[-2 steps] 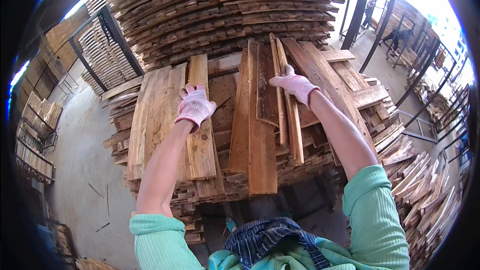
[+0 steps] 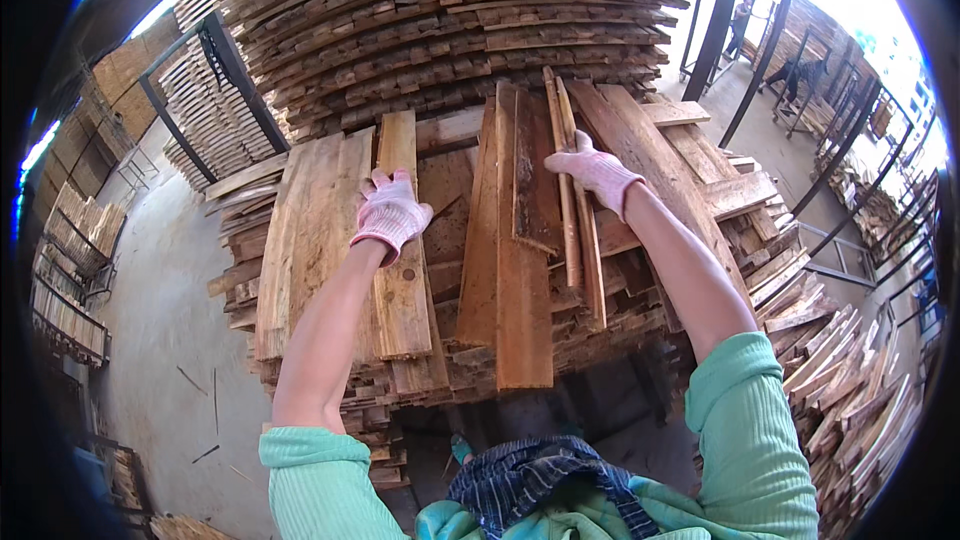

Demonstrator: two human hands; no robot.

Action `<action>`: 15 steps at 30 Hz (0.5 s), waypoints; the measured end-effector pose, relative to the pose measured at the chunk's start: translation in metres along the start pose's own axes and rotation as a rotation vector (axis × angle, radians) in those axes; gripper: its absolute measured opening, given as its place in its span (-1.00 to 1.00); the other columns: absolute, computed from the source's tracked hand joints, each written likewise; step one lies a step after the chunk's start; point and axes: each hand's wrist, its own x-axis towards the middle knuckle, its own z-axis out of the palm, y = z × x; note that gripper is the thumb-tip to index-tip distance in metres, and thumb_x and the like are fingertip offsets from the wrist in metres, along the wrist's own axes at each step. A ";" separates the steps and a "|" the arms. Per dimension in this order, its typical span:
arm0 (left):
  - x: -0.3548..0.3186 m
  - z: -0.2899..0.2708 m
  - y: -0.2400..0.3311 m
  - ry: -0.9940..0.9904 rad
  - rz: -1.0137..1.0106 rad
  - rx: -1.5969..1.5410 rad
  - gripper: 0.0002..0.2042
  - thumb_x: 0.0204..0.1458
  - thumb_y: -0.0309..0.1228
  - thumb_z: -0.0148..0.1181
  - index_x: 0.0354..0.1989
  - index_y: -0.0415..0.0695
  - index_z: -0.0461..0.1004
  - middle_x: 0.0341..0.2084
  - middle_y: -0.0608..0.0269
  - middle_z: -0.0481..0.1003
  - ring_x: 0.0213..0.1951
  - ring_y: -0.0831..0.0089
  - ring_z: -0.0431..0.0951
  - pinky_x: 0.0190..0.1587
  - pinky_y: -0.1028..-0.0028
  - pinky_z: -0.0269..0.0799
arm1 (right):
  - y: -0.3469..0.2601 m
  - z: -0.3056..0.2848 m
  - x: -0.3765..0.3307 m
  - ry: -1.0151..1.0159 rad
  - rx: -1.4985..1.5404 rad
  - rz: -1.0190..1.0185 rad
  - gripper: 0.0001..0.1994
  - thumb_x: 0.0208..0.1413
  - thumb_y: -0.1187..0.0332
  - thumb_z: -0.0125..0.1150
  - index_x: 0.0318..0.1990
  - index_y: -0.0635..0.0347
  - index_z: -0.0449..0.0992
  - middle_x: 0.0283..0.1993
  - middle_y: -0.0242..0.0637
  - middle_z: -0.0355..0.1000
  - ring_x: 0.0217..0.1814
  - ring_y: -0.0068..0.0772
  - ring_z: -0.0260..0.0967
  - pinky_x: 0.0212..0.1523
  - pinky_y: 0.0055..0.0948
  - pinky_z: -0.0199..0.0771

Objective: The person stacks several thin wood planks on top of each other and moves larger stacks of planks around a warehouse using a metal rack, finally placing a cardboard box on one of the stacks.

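My left hand (image 2: 392, 208), in a pinkish-white knit glove, lies on a pale knotty board (image 2: 402, 290) with its fingers spread. My right hand (image 2: 597, 172), gloved alike, grips two thin wooden boards (image 2: 574, 250) tipped up on edge, thumb on their left side and fingers on the right, partly hidden. Left of these boards lie a short dark board (image 2: 537, 185) and a long reddish-brown board (image 2: 523, 330). Wide boards (image 2: 312, 240) lie flat beyond my left hand, and another wide board (image 2: 660, 180) slants past my right hand.
A tall stack of boards (image 2: 450, 30) rises behind the pile. Dark metal frames (image 2: 235, 80) stand left and right. Loose wood strips (image 2: 850, 370) heap up at lower right. Concrete floor (image 2: 170, 310) shows at left. Two people (image 2: 795, 75) are far off at upper right.
My right hand has shifted slightly to the right, and the tops of the two thin boards have moved with it. My left hand stays in place.
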 end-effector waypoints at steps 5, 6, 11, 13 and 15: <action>0.004 0.007 0.001 0.048 -0.030 -0.085 -0.30 -0.07 -0.20 0.24 0.32 -0.08 0.24 0.34 -0.26 0.16 0.36 -0.26 0.15 0.38 -0.03 0.16 | 0.043 -0.048 0.012 0.018 0.021 -0.027 0.06 0.00 0.10 0.41 0.57 0.06 -0.16 0.27 -0.06 0.38 0.26 -0.24 0.34 0.21 -0.32 0.36; 0.001 0.014 0.004 0.074 -0.085 -0.028 -0.31 -0.06 -0.23 0.23 0.33 -0.05 0.24 0.34 -0.26 0.15 0.36 -0.25 0.15 0.38 -0.03 0.16 | 0.040 -0.048 0.007 -0.023 0.133 -0.096 0.04 0.00 0.10 0.41 0.57 0.04 -0.14 0.22 -0.06 0.41 0.20 -0.25 0.37 0.16 -0.32 0.40; 0.013 0.019 -0.008 0.049 -0.230 -0.115 -0.43 -0.01 -0.31 0.20 0.26 -0.03 0.33 0.33 -0.26 0.20 0.37 -0.23 0.20 0.34 -0.03 0.24 | -0.036 -0.022 -0.038 -0.006 0.017 -0.056 -0.11 0.09 0.21 0.32 0.54 -0.01 -0.04 -0.12 -0.20 0.49 -0.53 -0.58 0.17 -0.57 -0.54 0.22; 0.014 0.020 0.007 0.147 -0.221 -0.124 -0.47 -0.01 -0.34 0.20 0.22 -0.10 0.35 0.25 -0.23 0.29 0.31 -0.20 0.29 0.30 -0.02 0.28 | -0.041 -0.012 -0.030 -0.020 -0.015 -0.107 -0.14 0.13 0.18 0.28 0.54 -0.02 -0.05 -0.09 -0.07 0.49 -0.38 -0.46 0.33 -0.37 -0.36 0.47; 0.019 0.032 0.005 0.222 -0.268 -0.057 -0.46 -0.01 -0.35 0.19 0.22 -0.12 0.35 0.25 -0.24 0.29 0.31 -0.19 0.28 0.30 -0.02 0.28 | -0.066 0.011 -0.038 -0.103 -0.224 0.120 -0.10 0.10 0.10 0.33 0.54 0.01 -0.03 0.21 0.14 0.37 0.01 -0.24 0.46 0.03 -0.10 0.55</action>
